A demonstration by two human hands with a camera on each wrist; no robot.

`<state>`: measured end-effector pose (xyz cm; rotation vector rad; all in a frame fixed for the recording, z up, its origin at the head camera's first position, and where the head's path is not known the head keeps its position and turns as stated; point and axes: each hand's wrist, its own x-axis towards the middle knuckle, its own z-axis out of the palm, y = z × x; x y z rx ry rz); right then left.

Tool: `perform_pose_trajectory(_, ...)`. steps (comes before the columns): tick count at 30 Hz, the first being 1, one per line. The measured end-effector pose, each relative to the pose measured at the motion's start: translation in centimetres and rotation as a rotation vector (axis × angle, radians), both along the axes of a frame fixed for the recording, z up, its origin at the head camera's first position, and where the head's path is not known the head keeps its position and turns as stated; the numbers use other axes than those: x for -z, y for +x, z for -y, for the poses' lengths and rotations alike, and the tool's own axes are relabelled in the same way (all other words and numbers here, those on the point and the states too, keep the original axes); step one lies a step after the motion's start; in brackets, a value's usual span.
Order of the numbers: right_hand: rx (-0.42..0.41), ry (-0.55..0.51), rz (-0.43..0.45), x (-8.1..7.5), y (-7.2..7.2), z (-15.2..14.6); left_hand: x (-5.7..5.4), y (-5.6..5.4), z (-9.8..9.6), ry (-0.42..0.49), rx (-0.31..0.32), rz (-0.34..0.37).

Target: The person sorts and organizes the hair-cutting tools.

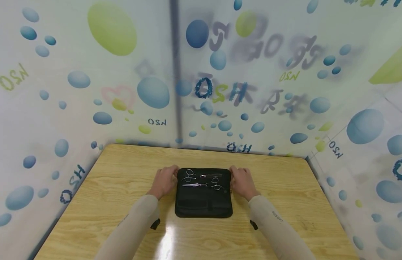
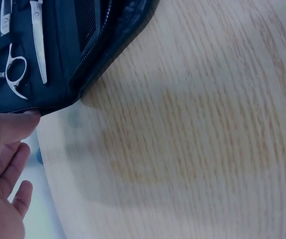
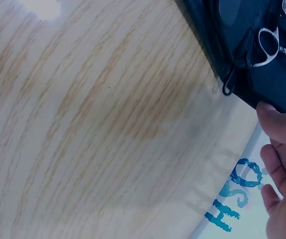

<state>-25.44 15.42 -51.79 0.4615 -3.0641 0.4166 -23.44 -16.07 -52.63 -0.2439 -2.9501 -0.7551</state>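
An unfolded black zip case (image 1: 203, 196) lies on the wooden table in the head view. Two pairs of silver scissors sit in its far half, pointing opposite ways; the left wrist view shows one pair's blade (image 2: 39, 45) and the other pair's finger rings (image 2: 1, 74). My left hand (image 1: 165, 180) grips the case's far left corner, thumb on top of the edge. At the far right corner my right hand (image 1: 242, 181) grips likewise, its thumb over the rim. A zip pull (image 3: 227, 82) hangs beside the case near the right hand.
The light wooden table (image 1: 123, 202) reaches past the case on all sides. White walls (image 1: 149, 54) with blue and green spots enclose its back and sides. A dark comb (image 2: 86, 22) shows inside the case.
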Motion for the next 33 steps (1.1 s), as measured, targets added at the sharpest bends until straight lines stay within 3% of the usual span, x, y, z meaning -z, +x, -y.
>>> perform_pose_trajectory(6, -0.013, 0.001, -0.075, -0.2, 0.1, -0.2, -0.2, 0.3, 0.1, 0.009, 0.018, -0.103)
perform_pose_trajectory(14, -0.040, 0.006, -0.117, -0.1, 0.7, -0.5, -0.4, 1.0, 0.3, -0.011, 0.056, -0.137)
perform_pose_trajectory(26, -0.160, -0.032, -0.147, -0.1, 2.4, -1.3, -0.6, 2.7, 0.7, -0.058, 0.195, -0.167)
perform_pose_trajectory(33, -0.204, 0.033, -0.196, 0.2, 3.7, -1.3, -0.2, 3.7, 0.8, -0.129, 0.243, -0.199)
